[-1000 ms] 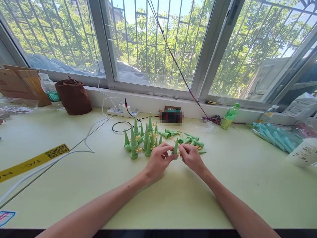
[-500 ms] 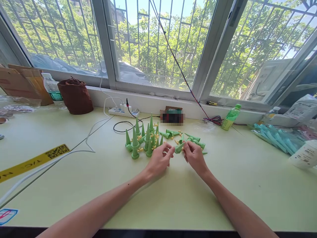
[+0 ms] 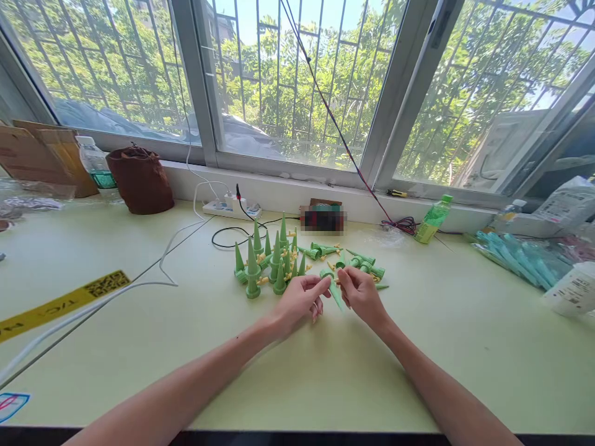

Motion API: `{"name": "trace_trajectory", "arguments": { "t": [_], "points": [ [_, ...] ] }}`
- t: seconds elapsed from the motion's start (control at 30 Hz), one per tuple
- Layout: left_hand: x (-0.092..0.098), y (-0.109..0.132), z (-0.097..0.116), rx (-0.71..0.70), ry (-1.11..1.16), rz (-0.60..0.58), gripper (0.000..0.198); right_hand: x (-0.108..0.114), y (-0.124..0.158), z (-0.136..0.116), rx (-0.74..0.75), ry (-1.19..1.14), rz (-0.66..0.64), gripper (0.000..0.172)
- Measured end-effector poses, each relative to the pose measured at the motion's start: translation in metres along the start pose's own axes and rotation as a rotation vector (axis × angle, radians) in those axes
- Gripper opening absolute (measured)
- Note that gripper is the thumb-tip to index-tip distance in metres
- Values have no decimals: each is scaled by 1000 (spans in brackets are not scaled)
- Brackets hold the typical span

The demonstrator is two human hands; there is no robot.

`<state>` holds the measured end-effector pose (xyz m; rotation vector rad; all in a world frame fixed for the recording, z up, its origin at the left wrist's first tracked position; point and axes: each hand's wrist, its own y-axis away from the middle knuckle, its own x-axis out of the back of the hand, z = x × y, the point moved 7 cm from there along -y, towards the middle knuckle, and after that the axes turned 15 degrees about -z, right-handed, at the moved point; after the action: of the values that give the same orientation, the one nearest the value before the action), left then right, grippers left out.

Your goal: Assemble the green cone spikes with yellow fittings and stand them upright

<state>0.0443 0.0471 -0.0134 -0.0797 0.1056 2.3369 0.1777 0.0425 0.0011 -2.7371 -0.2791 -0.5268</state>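
Note:
My left hand [image 3: 301,298] is closed, thumb and fingers pinching a green plant watering spike [image 3: 335,295] near its wide collar. The spike's tip slants down toward me and to the right. Against its side, the fingers of my right hand [image 3: 363,293] pinch a small yellow valve [image 3: 338,280], mostly covered by the fingertips. Left of the hands stand several green spikes [image 3: 252,272] with yellow valves, tips up. Beyond my right hand, more green spikes [image 3: 365,262] lie loose on their sides among small yellow pieces.
A white power strip [image 3: 232,210] with cables sits by the sill. A brown pouch [image 3: 140,181] and a clear bottle [image 3: 96,162] stand at the left. On the right are a green bottle [image 3: 433,220], bagged turquoise items [image 3: 515,257] and a white container [image 3: 572,290].
The held spike has swung round, its narrow end now pointing down toward me. My left hand has closed on it, and my right fingers have shifted from the spike to the yellow valve.

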Motion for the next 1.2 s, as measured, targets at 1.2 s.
{"name": "trace_trajectory", "arguments": {
  "t": [1.2],
  "points": [
    [7,-1,0,8,-178,60,58,-1,0,0,-28,14,30,45]
  ]
}}
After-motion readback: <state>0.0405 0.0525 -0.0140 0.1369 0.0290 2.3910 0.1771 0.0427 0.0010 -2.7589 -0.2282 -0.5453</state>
